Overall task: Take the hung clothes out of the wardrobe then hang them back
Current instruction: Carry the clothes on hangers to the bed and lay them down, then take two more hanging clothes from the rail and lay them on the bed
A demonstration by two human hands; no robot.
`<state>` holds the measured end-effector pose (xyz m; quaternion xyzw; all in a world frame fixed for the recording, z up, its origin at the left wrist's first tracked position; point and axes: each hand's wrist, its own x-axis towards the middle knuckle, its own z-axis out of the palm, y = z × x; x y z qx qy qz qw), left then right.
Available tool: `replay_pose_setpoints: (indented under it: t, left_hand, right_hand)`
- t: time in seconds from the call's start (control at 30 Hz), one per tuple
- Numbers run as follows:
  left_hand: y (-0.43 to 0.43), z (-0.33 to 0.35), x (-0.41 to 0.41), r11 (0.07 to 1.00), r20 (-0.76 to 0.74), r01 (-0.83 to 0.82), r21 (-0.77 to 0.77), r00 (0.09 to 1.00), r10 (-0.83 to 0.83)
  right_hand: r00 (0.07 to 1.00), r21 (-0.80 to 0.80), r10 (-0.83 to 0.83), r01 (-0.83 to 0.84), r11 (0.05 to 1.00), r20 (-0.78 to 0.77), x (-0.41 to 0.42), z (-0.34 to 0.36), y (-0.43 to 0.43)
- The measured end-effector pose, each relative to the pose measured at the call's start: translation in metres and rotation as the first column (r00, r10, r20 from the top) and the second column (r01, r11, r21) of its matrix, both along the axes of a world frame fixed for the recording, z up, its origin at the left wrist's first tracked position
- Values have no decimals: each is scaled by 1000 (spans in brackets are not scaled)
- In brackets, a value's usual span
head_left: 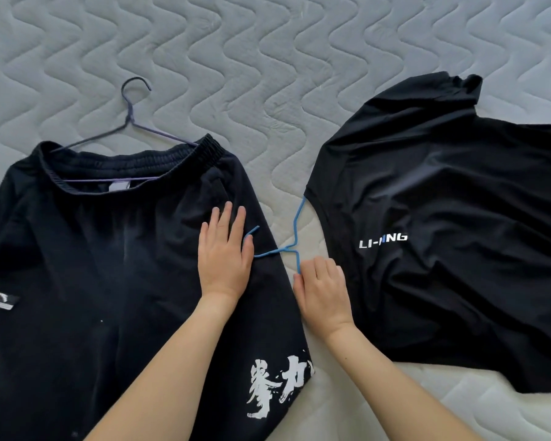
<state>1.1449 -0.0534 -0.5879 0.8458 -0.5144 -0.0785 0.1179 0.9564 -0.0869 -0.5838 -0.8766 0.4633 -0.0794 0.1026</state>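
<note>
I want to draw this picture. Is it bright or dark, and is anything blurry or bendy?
Head view: soft, even daylight, hardly any shadows on the quilted mattress. The black shorts and black T-shirt are so dark their folds barely show. The blue hanger and both hands, left hand, right hand, look sharp. The wide lens bends the edges a little.
</note>
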Motion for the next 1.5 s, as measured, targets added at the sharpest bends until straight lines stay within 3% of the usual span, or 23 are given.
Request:
replay_pose_setpoints:
  t: [0.1,0.17,0.23,0.3,0.37,0.53,0.67,0.8,1.03,1.23,1.4,1.5]
  left_hand:
    - [-5,21,4,987,-44,44,152,998,-37]
    - [-16,53,10,951,-186,32,309,982,28]
    - [-25,105,13,911,-401,-32,411,891,212]
    - [-26,172,6,933,-534,-115,340,793,292]
    - [-16,245,-14,963,-603,-167,213,753,264]
    - [48,400,-78,984,-762,-173,-43,643,80]
    - [111,447,-110,992,-827,-113,-59,562,15]
    - [158,437,-113,998,-820,31,49,573,23]
    - [163,421,-95,928,-759,329,172,645,-88]
    - [96,445,-182,832,-766,544,105,578,-281]
    - [67,451,-325,672,-790,736,81,459,-407]
    - [68,450,-416,592,-827,801,92,393,-403]
  right_hand:
    - [1000,242,12,-10,970,-8,0,21,-7]
    - [998,500,-62,39,865,30,-3,52,-21]
    - [961,668,-261,136,732,91,-12,103,-34]
    - [847,750,-474,150,645,239,-32,167,-39]
    - [713,776,-604,135,616,356,-60,238,-35]
    - [550,790,-704,124,601,449,-144,390,6]
    - [426,767,-761,207,608,489,-200,457,58]
    - [201,780,-858,358,514,473,-235,466,136]
    - [-322,895,-887,403,189,332,-253,433,259]
    - [-531,903,-781,420,96,330,-301,430,304]
    - [-643,908,-704,419,6,302,-364,416,332]
    - [-697,916,-666,399,-52,266,-412,411,343]
